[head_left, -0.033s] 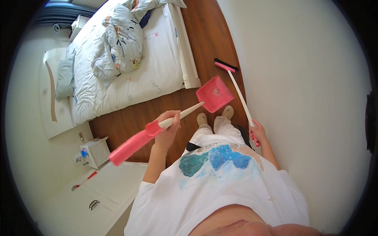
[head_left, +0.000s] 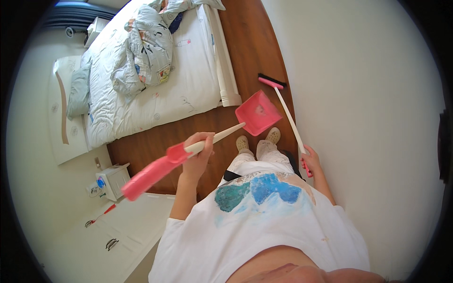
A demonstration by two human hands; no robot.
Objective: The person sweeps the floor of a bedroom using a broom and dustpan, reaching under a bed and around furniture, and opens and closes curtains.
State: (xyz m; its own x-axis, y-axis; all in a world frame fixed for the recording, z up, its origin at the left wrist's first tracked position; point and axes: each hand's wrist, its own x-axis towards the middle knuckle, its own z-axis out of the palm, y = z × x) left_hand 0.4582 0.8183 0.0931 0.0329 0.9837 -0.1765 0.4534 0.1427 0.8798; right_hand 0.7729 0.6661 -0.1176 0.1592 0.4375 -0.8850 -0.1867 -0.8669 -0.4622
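Note:
My left hand [head_left: 198, 152] is closed around the cream shaft of a long-handled pink dustpan [head_left: 255, 123]. The thick pink grip end points left toward me, and the pan is in front of my feet with some greyish dust or fluff in it. At my right side, my right hand [head_left: 311, 160] grips the pink lower end of a broom handle. The broom [head_left: 289, 111] has a cream shaft and a pink head with black bristles, which points away from me beside the wall.
A white bed [head_left: 155, 111] with a crumpled patterned quilt [head_left: 148, 56] stands ahead on the left. A pale wall [head_left: 368, 94] runs along my right. The brown wooden floor [head_left: 243, 35] passes between them. A white nightstand [head_left: 118, 183] and white cabinet doors [head_left: 132, 226] are at lower left.
The dustpan's pink grip end has shifted slightly left and down, my left hand a little to the left. The pan and the broom have barely moved.

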